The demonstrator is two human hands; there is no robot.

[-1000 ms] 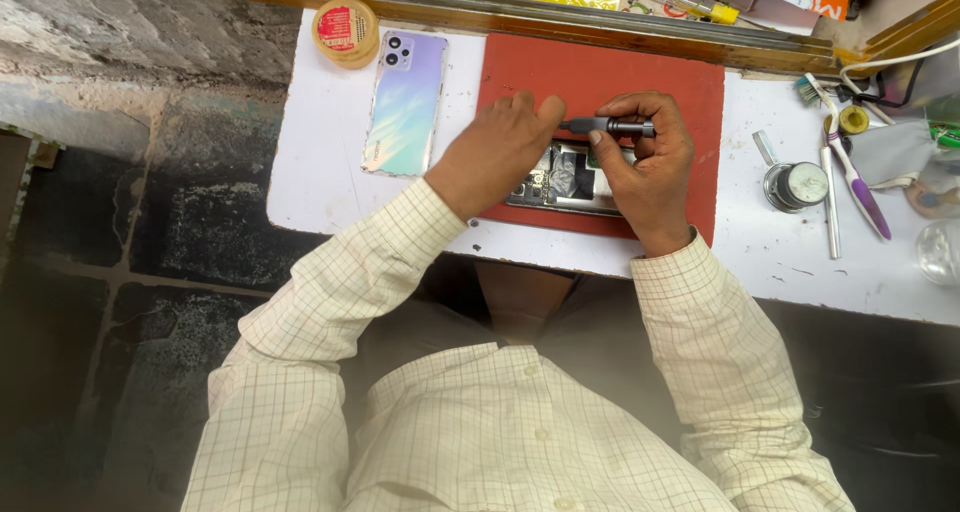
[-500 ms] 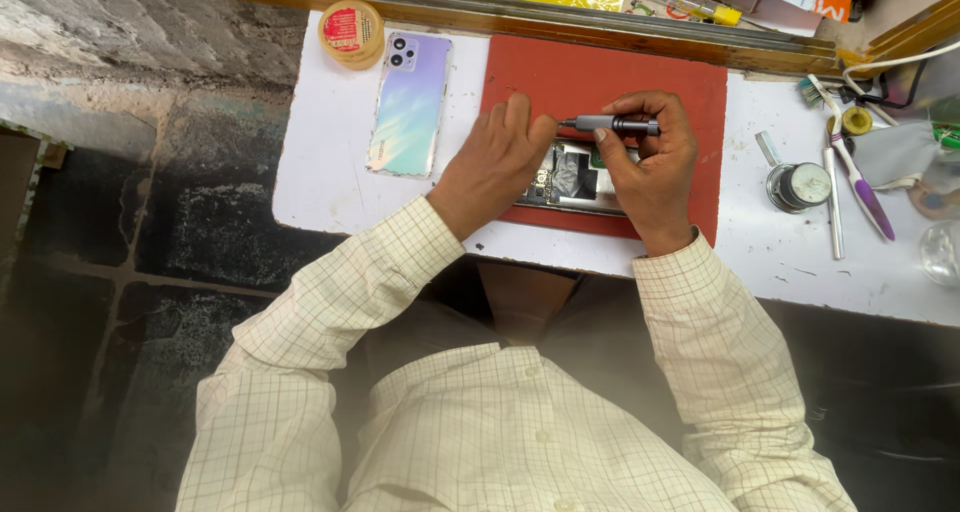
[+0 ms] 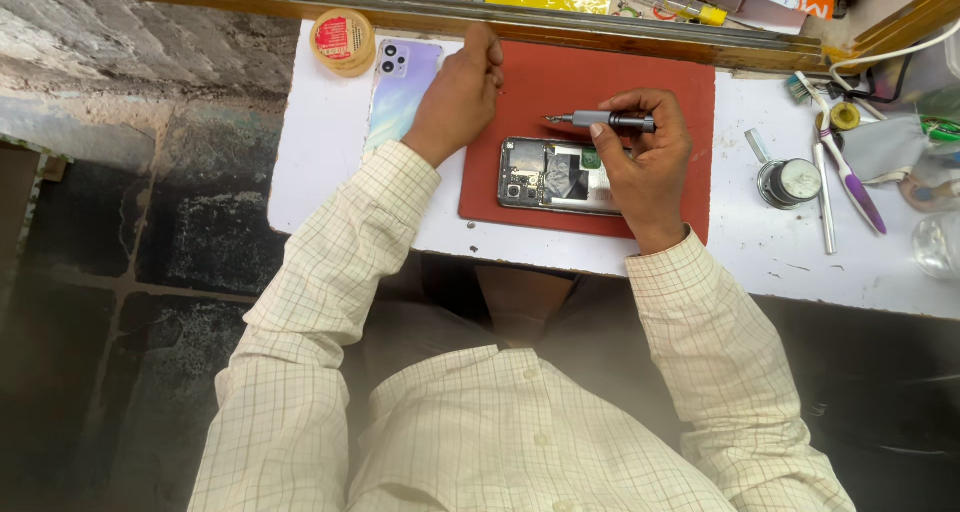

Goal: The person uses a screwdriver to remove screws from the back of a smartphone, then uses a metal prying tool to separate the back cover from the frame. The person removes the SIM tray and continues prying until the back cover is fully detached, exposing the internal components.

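A dark precision screwdriver (image 3: 605, 121) is being gripped in the right hand (image 3: 645, 162), whose fingers are being kept curled around the handle while the metal tip is being pointed to the left, just above the opened phone (image 3: 556, 175). The phone is being left face down on the red work mat (image 3: 600, 77), its back removed and its inner parts exposed, with the heel of the right hand being rested at its right end. The left hand (image 3: 462, 92) is being held as a loose fist at the mat's upper left edge, well apart from the phone; whether anything small is being pinched inside it cannot be told. Just to its left, a pale iridescent phone back cover (image 3: 400, 92) is being kept flat on the white tabletop (image 3: 310, 162), beside a small round yellow tin (image 3: 343, 40). Further right, a round metal container (image 3: 790, 181) and a purple toothbrush (image 3: 845, 172) are being kept near the tabletop's edge.
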